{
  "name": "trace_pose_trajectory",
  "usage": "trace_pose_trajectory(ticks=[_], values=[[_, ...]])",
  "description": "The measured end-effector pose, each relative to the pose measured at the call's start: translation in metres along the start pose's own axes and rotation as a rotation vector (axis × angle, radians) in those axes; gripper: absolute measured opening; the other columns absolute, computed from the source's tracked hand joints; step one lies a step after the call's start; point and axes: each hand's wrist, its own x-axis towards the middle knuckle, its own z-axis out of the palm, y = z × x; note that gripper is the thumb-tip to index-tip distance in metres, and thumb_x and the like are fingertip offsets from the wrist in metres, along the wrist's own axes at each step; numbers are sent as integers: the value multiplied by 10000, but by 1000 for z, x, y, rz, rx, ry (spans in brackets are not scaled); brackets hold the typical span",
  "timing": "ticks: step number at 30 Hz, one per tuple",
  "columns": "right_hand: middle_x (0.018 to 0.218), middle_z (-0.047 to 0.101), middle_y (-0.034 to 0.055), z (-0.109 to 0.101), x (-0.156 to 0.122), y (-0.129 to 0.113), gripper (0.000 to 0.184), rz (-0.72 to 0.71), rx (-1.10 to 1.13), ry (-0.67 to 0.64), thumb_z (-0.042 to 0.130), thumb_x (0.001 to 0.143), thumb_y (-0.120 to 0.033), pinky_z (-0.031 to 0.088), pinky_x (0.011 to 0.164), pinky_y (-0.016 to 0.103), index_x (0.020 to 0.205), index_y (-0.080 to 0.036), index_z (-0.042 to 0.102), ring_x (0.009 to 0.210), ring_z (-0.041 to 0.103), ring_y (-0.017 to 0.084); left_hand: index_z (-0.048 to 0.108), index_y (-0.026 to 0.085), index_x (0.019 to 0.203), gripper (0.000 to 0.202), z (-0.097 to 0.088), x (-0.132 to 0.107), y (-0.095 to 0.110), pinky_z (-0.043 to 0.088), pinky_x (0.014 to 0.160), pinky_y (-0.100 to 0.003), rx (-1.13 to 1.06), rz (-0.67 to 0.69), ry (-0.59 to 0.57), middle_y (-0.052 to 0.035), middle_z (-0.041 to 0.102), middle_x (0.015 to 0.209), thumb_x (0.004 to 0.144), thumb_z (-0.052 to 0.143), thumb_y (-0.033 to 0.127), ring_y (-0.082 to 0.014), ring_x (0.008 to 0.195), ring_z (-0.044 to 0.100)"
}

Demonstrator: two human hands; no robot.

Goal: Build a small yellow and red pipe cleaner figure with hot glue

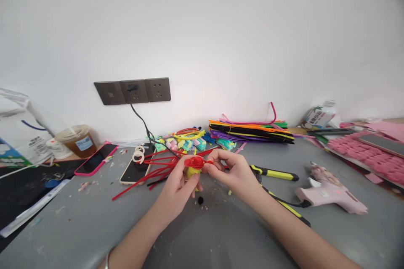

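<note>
Left fingers [191, 182]: closed around the yellow part of the craft piece [194, 162], thumb in front.
Right fingers [217, 172]: pinched together at the red top's right side; exact grip partly hidden.
Craft piece: held up over the table [126, 227], well in from its far edge.
Red stems [132, 188]: left of the piece, partly over a phone [134, 171].
Stem bundle [252, 133]: along the far edge.
Pliers [279, 174]: beside the right hand, partly under its forearm.
Glue gun [334, 195]: toward the table's right side.
</note>
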Motion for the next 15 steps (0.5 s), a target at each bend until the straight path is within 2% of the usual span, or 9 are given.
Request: trace_pose_trajectory(ticks=[5,12,15], values=[[556,394,-47,0,0,0,219,-22,-36,18,613,802,-342,283,525,264,649,-212,526,541,358,124,499,193,1151,435,0,1,-1,386,400,-183,-10,-17,-37,3,575,804,875,621,506,-90,509,578],[547,382,-52,-1,0,0,213,-52,-71,37,599,802,-316,288,528,262,637,-212,512,535,353,120,523,184,1151,425,-1,2,-3,413,402,-182,5,-7,-25,25,558,718,877,631,490,-107,514,603],[548,379,-52,-1,0,-1,206,-53,-79,42,597,801,-317,297,533,262,643,-211,518,538,359,122,524,183,1152,456,-1,1,-1,441,407,-190,-35,-12,-30,7,578,755,849,667,490,-130,556,637]])
